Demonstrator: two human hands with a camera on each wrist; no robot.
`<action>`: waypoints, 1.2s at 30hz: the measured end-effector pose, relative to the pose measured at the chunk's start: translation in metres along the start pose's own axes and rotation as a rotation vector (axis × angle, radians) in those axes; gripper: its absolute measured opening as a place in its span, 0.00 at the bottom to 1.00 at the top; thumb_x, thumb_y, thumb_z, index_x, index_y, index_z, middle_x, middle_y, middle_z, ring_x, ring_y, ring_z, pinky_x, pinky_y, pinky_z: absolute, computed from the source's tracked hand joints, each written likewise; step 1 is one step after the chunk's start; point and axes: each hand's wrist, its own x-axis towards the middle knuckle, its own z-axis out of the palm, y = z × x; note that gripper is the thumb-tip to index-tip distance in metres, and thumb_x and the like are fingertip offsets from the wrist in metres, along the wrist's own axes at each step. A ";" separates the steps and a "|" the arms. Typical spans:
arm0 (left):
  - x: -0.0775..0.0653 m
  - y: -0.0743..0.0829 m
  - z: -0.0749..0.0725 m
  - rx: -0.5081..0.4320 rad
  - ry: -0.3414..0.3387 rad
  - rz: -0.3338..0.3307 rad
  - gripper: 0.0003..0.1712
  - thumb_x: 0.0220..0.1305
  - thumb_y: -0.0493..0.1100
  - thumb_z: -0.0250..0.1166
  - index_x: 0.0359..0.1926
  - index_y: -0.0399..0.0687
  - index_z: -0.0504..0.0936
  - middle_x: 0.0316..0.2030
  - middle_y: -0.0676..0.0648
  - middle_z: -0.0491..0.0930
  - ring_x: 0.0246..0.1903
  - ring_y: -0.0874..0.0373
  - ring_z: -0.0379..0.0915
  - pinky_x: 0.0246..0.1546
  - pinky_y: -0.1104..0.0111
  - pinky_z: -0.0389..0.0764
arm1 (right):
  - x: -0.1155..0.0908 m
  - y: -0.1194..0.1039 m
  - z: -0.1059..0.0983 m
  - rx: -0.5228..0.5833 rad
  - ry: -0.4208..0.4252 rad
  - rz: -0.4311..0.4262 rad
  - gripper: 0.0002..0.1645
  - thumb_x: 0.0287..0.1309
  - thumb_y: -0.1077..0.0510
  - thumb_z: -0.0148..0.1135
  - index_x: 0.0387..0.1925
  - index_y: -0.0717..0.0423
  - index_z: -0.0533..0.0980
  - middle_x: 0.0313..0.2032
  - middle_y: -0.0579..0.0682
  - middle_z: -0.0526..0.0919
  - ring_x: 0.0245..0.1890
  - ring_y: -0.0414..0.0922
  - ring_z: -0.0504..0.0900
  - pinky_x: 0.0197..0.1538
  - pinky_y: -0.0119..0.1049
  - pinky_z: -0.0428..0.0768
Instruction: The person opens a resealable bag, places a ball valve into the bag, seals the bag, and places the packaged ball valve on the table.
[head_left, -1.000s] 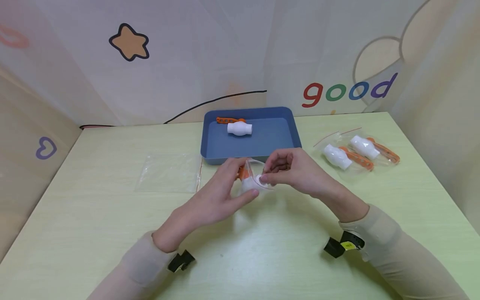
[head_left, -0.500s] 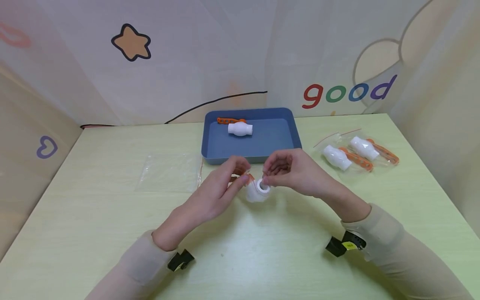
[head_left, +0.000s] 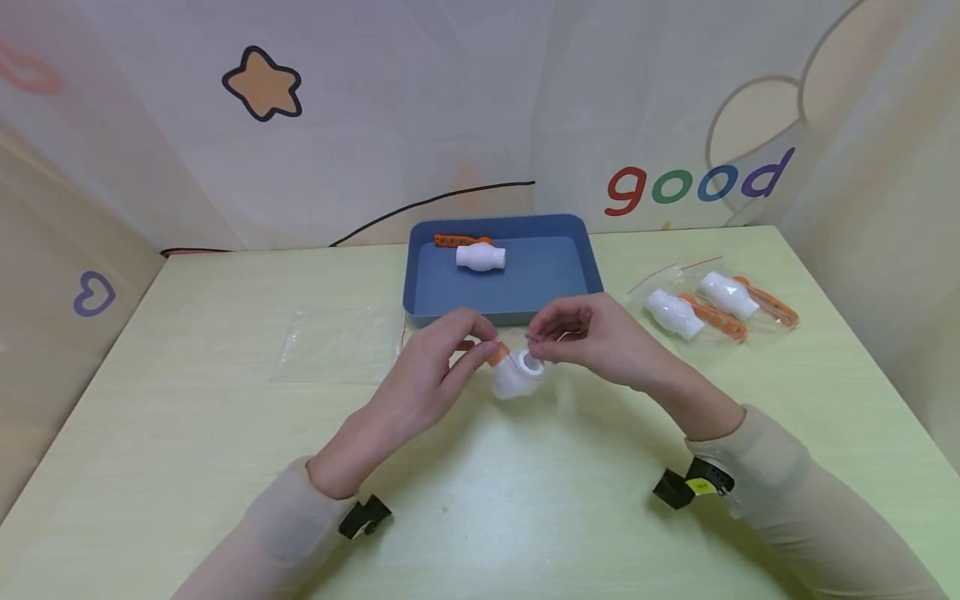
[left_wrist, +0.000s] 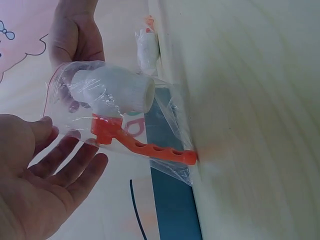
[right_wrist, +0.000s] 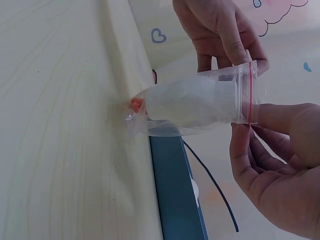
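A clear zip bag (right_wrist: 165,130) with a red strip along its mouth is held up between both hands above the table. Inside it are a white plastic pipe fitting (left_wrist: 110,90), bulged in the middle like a ball valve body, and an orange handle (left_wrist: 160,151) with holes along it. My left hand (head_left: 420,371) pinches one side of the bag near its mouth. Thumb and finger of my right hand (head_left: 592,342) pinch the opposite side by the red strip. In the head view, the fitting's round end faces up toward the bag's mouth.
Behind the hands stands a blue tray (head_left: 547,275) holding a loose white fitting (head_left: 481,257) and an orange handle (head_left: 453,240). Two bagged sets (head_left: 693,312) lie at the right. A flat clear bag (head_left: 337,346) lies at the left on the table (head_left: 480,517).
The bag has turned so that the fitting's round end shows upward. My left fingers have drawn in from spread around the bag to a pinch at its edge.
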 end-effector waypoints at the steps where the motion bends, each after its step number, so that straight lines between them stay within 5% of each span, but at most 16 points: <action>1: 0.000 0.000 0.000 -0.001 0.001 -0.003 0.01 0.75 0.35 0.62 0.44 0.43 0.78 0.41 0.52 0.81 0.43 0.62 0.78 0.50 0.67 0.80 | 0.000 0.001 -0.001 -0.006 0.002 -0.002 0.10 0.63 0.62 0.72 0.45 0.59 0.84 0.41 0.53 0.86 0.44 0.53 0.82 0.45 0.39 0.84; 11: 0.000 -0.001 0.001 -0.008 0.085 -0.038 0.02 0.76 0.35 0.60 0.41 0.43 0.78 0.34 0.50 0.82 0.35 0.62 0.79 0.43 0.66 0.83 | 0.000 0.006 -0.005 -0.025 -0.015 -0.040 0.13 0.71 0.59 0.64 0.52 0.61 0.83 0.45 0.54 0.85 0.40 0.52 0.83 0.48 0.51 0.83; 19: -0.001 0.000 0.000 -0.001 0.122 -0.086 0.02 0.76 0.36 0.60 0.42 0.41 0.78 0.33 0.49 0.82 0.31 0.60 0.77 0.36 0.68 0.84 | -0.003 0.010 -0.007 -0.040 -0.046 -0.043 0.10 0.72 0.58 0.63 0.49 0.60 0.82 0.42 0.58 0.84 0.40 0.55 0.83 0.46 0.52 0.83; 36: -0.001 -0.004 -0.001 -0.051 0.138 -0.166 0.03 0.77 0.35 0.59 0.43 0.39 0.77 0.35 0.44 0.83 0.36 0.56 0.81 0.31 0.67 0.84 | -0.004 0.015 -0.008 -0.072 -0.055 -0.040 0.07 0.69 0.60 0.66 0.42 0.61 0.83 0.31 0.54 0.80 0.34 0.51 0.79 0.36 0.37 0.77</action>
